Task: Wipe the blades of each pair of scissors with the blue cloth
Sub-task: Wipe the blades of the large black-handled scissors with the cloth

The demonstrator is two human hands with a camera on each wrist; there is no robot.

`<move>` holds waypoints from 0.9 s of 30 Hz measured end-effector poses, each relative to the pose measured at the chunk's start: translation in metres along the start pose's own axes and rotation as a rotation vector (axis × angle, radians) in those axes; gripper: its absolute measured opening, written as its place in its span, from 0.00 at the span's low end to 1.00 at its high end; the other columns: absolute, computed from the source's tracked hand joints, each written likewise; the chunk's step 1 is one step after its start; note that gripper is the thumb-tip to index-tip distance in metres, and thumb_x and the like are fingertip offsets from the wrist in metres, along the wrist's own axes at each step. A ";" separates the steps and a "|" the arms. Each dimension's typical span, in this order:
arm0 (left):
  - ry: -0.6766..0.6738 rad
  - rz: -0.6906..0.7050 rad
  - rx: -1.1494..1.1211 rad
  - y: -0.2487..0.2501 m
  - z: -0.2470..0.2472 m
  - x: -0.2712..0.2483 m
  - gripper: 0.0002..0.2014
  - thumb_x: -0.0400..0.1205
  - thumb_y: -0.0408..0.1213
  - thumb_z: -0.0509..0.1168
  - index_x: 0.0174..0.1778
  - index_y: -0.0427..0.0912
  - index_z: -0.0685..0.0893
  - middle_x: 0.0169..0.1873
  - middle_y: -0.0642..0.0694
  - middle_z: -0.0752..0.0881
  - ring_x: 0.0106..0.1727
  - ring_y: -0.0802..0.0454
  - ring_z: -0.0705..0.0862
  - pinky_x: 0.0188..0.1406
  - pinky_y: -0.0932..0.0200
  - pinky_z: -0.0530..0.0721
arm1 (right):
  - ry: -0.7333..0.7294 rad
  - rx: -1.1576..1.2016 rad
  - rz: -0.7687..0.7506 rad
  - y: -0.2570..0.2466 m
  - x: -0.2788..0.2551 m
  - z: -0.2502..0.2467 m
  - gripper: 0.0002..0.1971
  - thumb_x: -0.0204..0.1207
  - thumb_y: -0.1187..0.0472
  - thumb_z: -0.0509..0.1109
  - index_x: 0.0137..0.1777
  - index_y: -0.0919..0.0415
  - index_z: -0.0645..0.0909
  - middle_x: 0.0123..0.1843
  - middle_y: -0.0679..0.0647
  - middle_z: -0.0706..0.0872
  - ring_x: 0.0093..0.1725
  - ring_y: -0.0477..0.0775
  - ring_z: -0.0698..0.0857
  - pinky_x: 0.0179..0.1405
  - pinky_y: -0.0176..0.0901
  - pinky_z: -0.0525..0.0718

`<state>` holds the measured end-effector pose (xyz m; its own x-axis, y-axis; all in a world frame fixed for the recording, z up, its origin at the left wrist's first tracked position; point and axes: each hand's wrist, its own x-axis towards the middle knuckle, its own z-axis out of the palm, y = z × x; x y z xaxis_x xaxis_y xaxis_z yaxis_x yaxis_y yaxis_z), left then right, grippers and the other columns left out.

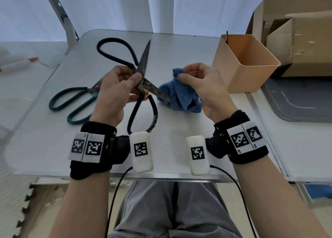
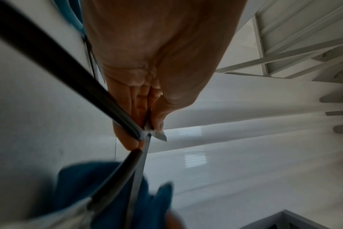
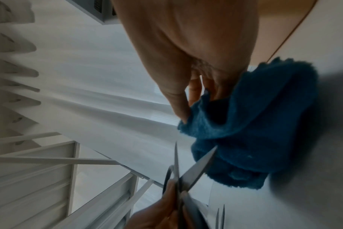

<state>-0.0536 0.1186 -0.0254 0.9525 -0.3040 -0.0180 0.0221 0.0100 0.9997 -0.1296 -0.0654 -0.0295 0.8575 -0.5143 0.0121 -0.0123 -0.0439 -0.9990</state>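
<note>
- Above the table (image 1: 45, 130), the black scissors (image 1: 143, 65) are gripped at the pivot by the left hand (image 1: 115, 94), whose thumb and fingers are curled round the crossing of the blades.
- The blades are spread wide: one is pointed away from the hand and upward, the other is angled toward the right hand (image 1: 203, 88) and laid against the cloth (image 1: 179, 97).
- One black handle loop is seen beyond the left hand, the other hangs below it toward the wrist.
- The cloth is pinched at its upper edge between the thumb and fingers of the right hand, and its bunched bulk hangs below that hand, touching the table.
- In the right wrist view, the cloth (image 3: 254, 139) is seen just under the fingertips, with a blade tip set against its lower fold.
- In the left wrist view, the scissors (image 2: 139, 155) and the cloth (image 2: 84, 186) are blurred.
- Left of the left hand, the green scissors (image 1: 75, 101) are laid flat on the table, partly hidden behind that hand.
- Beyond the right hand, an orange bin (image 1: 246, 63) is stood on the table, well apart from the cloth.
- Behind the bin, cardboard boxes (image 1: 296, 36) are seen.
</note>
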 end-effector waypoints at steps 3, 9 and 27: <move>-0.042 -0.016 0.020 -0.002 0.012 -0.002 0.05 0.87 0.28 0.64 0.58 0.33 0.76 0.39 0.40 0.82 0.27 0.51 0.87 0.29 0.58 0.88 | -0.108 0.016 -0.026 -0.007 -0.005 0.009 0.03 0.78 0.63 0.77 0.48 0.60 0.86 0.41 0.50 0.88 0.42 0.43 0.86 0.41 0.33 0.82; -0.034 0.002 0.045 -0.004 0.018 -0.001 0.06 0.87 0.30 0.65 0.58 0.34 0.78 0.50 0.35 0.81 0.31 0.53 0.86 0.30 0.56 0.89 | -0.286 -0.088 0.000 -0.005 -0.012 0.011 0.08 0.78 0.59 0.77 0.50 0.64 0.86 0.41 0.53 0.89 0.42 0.45 0.88 0.43 0.34 0.83; 0.029 0.009 -0.002 0.005 -0.003 0.004 0.08 0.87 0.28 0.64 0.61 0.32 0.78 0.38 0.42 0.83 0.28 0.50 0.88 0.32 0.57 0.89 | -0.324 -0.199 0.028 0.002 -0.011 0.002 0.08 0.76 0.66 0.77 0.47 0.58 0.81 0.37 0.59 0.86 0.34 0.47 0.83 0.33 0.34 0.81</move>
<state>-0.0492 0.1199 -0.0203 0.9611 -0.2762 -0.0098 0.0143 0.0145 0.9998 -0.1380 -0.0581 -0.0317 0.9732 -0.2216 -0.0613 -0.1103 -0.2159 -0.9702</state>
